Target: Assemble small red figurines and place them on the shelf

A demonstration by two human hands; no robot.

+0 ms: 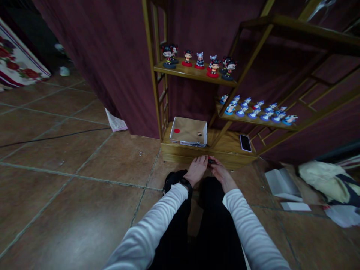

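My left hand (197,168) and my right hand (220,172) meet just in front of the shelf's low bottom board. Their closed fingers pinch a small dark piece with a bit of red (211,161), which looks like a part of a figurine. Most of it is hidden by the fingers. Behind my hands, a shallow open cardboard box (187,125) rests on the bottom board. Inside it lie a flat red disc (176,131) at the left and a small dark and light figurine piece (199,134) at the right.
Big-headed figurines (168,56) on round bases line the upper shelf (194,73). Several blue and white figurines (252,113) fill the middle shelf. A phone (245,143) lies on the bottom board at the right. White box parts (282,183) and a plastic bag (343,215) lie on the floor.
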